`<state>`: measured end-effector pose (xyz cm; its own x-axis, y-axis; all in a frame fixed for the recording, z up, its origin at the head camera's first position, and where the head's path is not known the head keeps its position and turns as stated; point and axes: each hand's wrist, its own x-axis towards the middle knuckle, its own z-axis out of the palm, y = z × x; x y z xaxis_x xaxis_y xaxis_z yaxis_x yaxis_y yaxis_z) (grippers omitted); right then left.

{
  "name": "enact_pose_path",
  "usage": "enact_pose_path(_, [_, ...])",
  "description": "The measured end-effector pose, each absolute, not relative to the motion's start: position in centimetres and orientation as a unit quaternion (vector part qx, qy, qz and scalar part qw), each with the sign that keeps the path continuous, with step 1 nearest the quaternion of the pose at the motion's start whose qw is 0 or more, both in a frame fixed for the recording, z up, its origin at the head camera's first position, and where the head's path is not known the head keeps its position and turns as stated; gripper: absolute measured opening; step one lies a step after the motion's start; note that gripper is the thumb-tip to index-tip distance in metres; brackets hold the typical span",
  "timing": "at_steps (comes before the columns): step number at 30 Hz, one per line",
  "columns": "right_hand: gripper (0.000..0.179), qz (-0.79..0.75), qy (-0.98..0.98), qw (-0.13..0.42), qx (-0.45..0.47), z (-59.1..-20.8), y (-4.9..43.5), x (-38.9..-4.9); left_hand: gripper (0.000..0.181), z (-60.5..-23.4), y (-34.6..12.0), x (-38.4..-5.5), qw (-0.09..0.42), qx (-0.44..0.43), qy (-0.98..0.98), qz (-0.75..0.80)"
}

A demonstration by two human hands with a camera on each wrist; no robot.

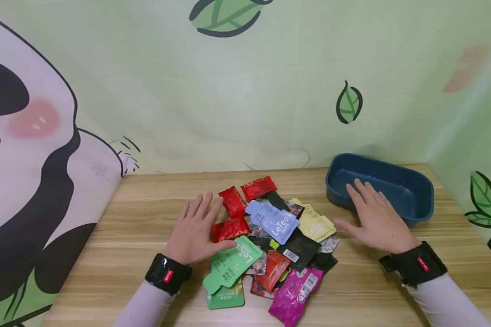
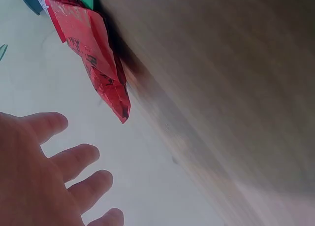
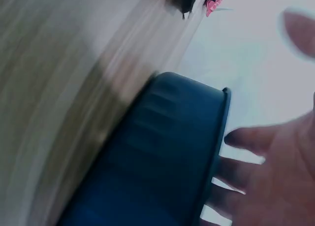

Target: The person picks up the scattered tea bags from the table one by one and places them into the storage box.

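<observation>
Both hands, left [image 1: 194, 231] and right [image 1: 376, 218], extend empty with fingers spread above the counter [image 1: 127, 218]. Loosely overlapped, the heap of packets [image 1: 300, 245] could slide apart if either hand brushed it; the blue tub [image 1: 419, 200] might shift if knocked. The heap lies immediately right of the left hand and left of the right, whose fingers overlie the tub's near rim; contact cannot be determined.

Head view forward-down, wrist views close, tub [image 1: 397, 184] shared
</observation>
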<state>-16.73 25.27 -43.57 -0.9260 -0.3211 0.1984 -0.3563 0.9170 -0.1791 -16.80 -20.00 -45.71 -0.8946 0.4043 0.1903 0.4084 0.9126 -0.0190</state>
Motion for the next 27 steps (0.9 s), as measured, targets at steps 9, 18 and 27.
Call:
enact_pose_path(9, [0.058, 0.107, -0.969, 0.132, 0.177, -44.5, 26.6, -17.8, 0.115, -45.8, -20.0, -16.9, 0.091, -0.212, -0.973, -0.006])
enact_pose_path(18, [0.030, 0.118, -0.968, 0.109, 0.193, -44.7, 27.1, -17.8, 0.114, -45.9, -20.0, -16.9, 0.090, -0.222, -0.971, -0.016])
enact_pose_path(27, [0.031, 0.120, -0.965, 0.037, 0.230, -43.7, 26.7, -17.2, 0.097, -44.3, -18.7, -15.5, 0.032, -0.227, -0.971, -0.071])
